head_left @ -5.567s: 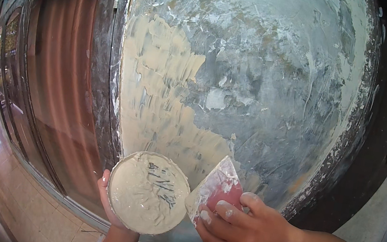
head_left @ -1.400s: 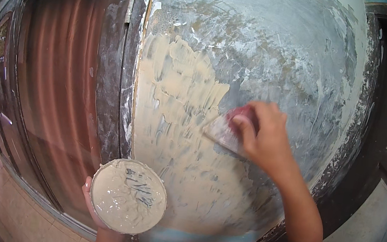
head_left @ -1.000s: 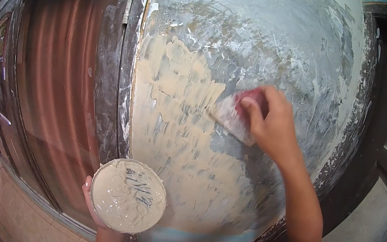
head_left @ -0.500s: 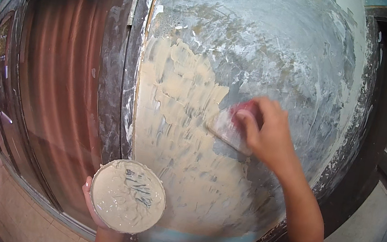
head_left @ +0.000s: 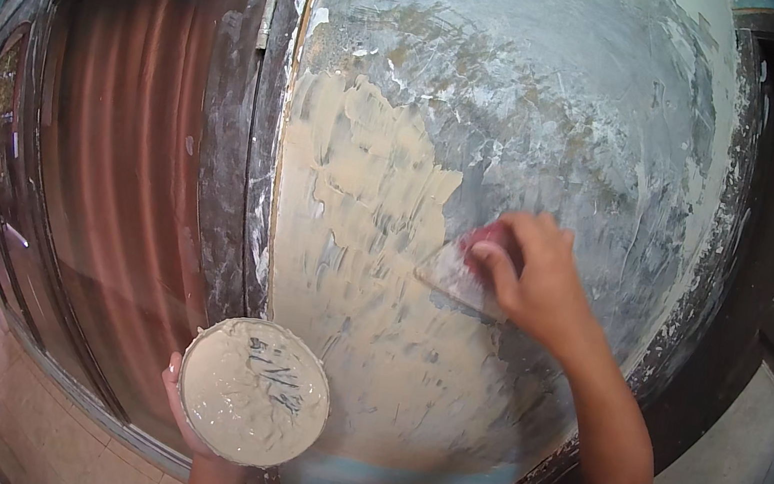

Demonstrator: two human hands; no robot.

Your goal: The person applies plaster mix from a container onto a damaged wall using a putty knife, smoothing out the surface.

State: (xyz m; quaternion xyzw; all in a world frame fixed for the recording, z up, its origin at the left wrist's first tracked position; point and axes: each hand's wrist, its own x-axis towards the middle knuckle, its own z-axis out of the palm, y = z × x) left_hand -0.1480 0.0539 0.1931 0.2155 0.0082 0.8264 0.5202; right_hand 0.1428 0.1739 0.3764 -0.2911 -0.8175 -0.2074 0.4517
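head view, the only 1 here: right grip (head_left: 543, 282) is pinched around a small spreader (head_left: 455, 281), thumb on the near side of its red back, whitish smeared blade pointing down and left. it's at the ragged right border of the cream coat (head_left: 346, 246) on the wall panel (head_left: 567, 129). looks laid against the surface, but it's slightly blurred so i can't swear to full contact.

left grip (head_left: 175, 401) is wrapped around the side of a round tub (head_left: 324, 425), probably cupping the bottom too (hidden). tub's low, near the panel's lower left, open face tipped toward the camera, lots of cream putty (head_left: 214, 407) inside.

my guess on handling: spreader's light, thin at the blade, maybe a bit flexy and slick where it's smeared, so hold the red back. putty's soft and sticky. tub's likely the heavy thing, so support it from beneath and off the messy rim.

edges: dark wooden frame (head_left: 226, 156) with a metal hinge (head_left: 267, 15) on the left, flaky dark frame (head_left: 661, 331) on the right near the forearm. most open room is up and right across the grey.
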